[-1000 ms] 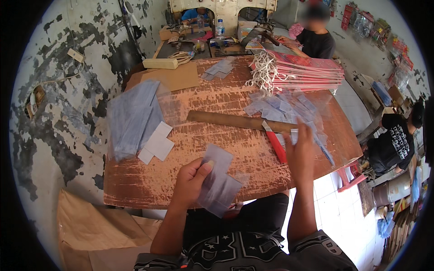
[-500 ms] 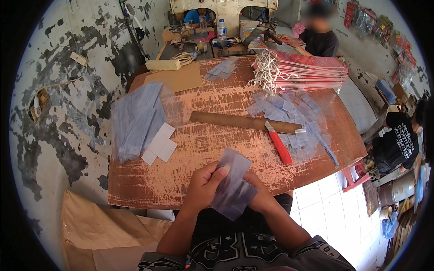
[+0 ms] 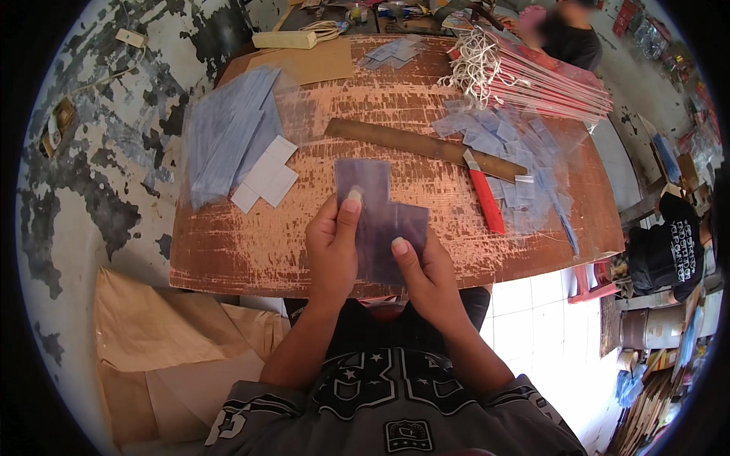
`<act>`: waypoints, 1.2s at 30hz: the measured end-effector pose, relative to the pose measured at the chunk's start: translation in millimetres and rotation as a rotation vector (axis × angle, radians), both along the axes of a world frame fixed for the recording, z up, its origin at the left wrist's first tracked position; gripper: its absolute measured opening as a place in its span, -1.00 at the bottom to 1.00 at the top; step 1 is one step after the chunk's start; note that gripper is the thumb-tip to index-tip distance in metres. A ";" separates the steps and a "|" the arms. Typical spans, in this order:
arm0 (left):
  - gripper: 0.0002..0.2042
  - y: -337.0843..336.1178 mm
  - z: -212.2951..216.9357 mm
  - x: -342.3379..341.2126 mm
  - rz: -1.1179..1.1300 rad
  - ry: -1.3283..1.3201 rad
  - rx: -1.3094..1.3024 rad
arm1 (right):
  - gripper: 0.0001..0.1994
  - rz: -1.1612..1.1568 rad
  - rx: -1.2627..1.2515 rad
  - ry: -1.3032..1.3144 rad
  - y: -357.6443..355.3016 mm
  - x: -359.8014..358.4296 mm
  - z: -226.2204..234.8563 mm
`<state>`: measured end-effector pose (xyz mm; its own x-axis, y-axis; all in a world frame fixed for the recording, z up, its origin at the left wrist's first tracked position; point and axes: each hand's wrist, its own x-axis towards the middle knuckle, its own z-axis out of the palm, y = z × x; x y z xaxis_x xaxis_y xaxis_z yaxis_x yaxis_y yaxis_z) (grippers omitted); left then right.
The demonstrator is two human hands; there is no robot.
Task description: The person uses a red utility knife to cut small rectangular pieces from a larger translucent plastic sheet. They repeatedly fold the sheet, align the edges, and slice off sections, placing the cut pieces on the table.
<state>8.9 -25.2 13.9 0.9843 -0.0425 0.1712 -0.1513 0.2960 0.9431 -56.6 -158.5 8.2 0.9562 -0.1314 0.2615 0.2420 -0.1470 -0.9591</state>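
Note:
Over the near edge of the table, both hands grip clear bluish plastic pieces [image 3: 372, 216] cut in a stepped outline. My left hand [image 3: 333, 251] pinches the left side, thumb on top. My right hand [image 3: 435, 285] closes on the lower right part, its thumb also on the face. Fingers behind the plastic are hidden. Beyond them lies a long brown strip [image 3: 403, 141], like a ruler. A red cutter knife [image 3: 487, 201] rests with its blade end on the strip. To the left is a white stepped card [image 3: 268, 176] beside long clear plastic sheets [image 3: 224, 140].
Plastic scraps [image 3: 494, 137] spread at the right, below stacked red items with white cords [image 3: 547, 83]. Cardboard [image 3: 323, 62], a power strip [image 3: 284, 39] and small plastic pieces [image 3: 393, 52] lie at the back. One person [image 3: 574, 42] is back right, another [image 3: 658, 254] far right.
Both hands have lifted the plastic pieces farther over the table and turned them more upright. My right thumb now shows on the front. The view has tilted, so the table appears higher.

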 end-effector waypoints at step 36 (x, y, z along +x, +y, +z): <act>-0.87 21.2 20.8 5.7 0.021 -0.090 0.141 | -0.58 0.237 0.184 0.342 -27.9 -7.9 8.6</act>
<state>14.6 -3.9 34.7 0.9662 -0.0516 0.2524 -0.2417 0.1577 0.9575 -64.5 -186.4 16.9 0.9929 0.0865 -0.0821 -0.0870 0.0549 -0.9947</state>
